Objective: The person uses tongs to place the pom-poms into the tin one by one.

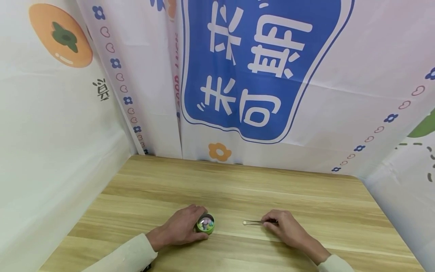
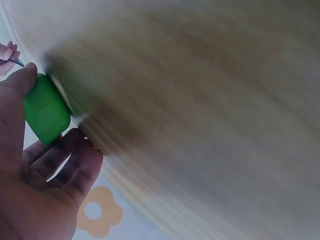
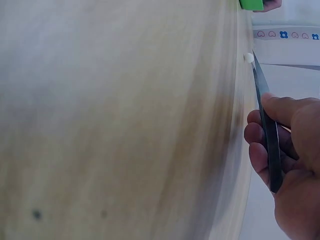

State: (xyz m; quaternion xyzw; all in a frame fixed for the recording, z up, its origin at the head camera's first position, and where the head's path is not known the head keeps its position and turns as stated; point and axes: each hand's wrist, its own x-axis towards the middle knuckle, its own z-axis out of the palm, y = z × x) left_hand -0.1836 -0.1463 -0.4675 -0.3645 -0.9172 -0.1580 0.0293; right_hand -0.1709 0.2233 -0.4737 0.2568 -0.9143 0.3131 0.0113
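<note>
My left hand (image 1: 181, 225) holds a small round green container (image 1: 211, 230) on the table, its thumb and fingers around the sides. Several pastel beads (image 1: 205, 223) lie inside it, in pink, purple, yellow and blue. In the left wrist view the container's green outer wall (image 2: 47, 110) shows between thumb and fingers. To the right, my right hand (image 1: 285, 228) grips a pair of metal tweezers (image 3: 268, 125) between thumb and fingers, tips pointing left toward the container. One small whitish bead (image 1: 244, 223) is right at the tweezer tips, close over the tabletop.
Both hands work over a light wood-grain table (image 1: 238, 185). Printed white cloth (image 1: 153, 136) hangs along its back edge, with a large blue panel (image 1: 251, 75) of white characters. More white cloth (image 1: 51, 151) stands along the left side.
</note>
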